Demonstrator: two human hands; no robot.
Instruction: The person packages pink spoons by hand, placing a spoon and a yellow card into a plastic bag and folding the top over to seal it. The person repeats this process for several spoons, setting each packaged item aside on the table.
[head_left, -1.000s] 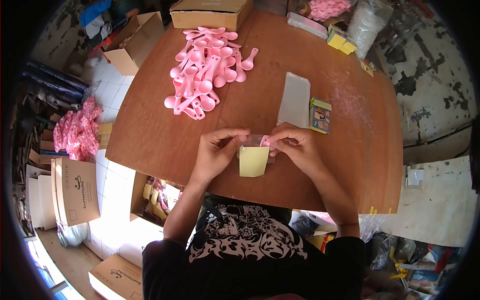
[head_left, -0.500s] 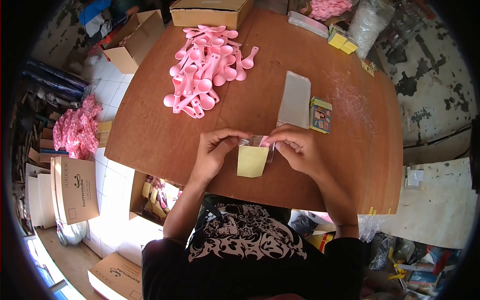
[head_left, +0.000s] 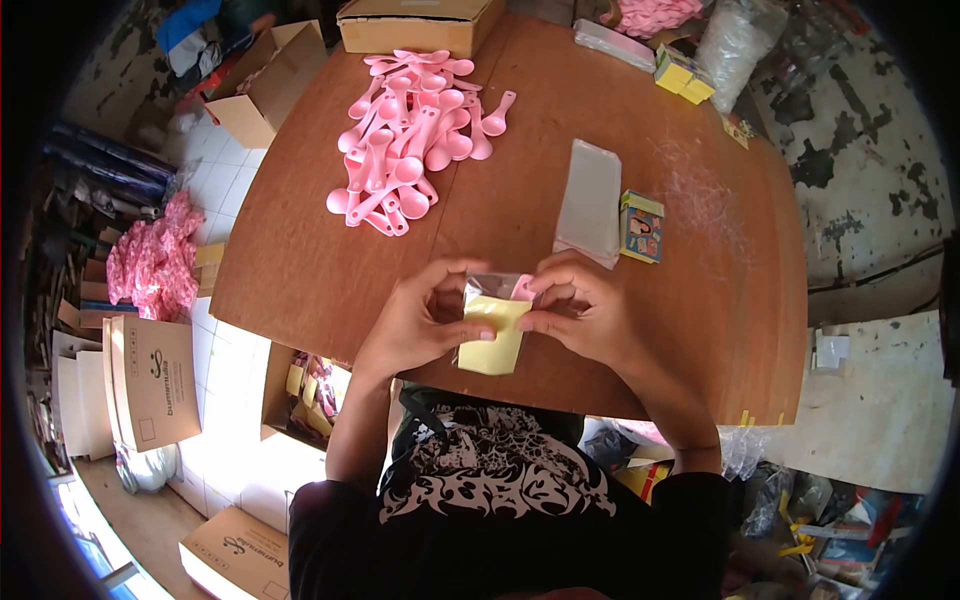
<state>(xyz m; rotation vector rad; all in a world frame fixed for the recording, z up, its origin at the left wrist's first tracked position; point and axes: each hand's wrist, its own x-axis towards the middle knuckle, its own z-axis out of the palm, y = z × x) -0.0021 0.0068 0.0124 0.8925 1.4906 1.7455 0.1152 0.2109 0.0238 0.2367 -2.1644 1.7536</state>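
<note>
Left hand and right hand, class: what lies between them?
The head view shows a clear plastic packet between the left hand and right hand, with a yellow card and something pink at its upper right.

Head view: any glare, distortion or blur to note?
Head view: fisheye curve bows the table edges, black vignette at the corners; floor tiles left of the table blown out white; spoon pile reads fairly crisp.

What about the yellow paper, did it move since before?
Yes. The yellow paper moved a little toward the person, closer to the near table edge.
</note>
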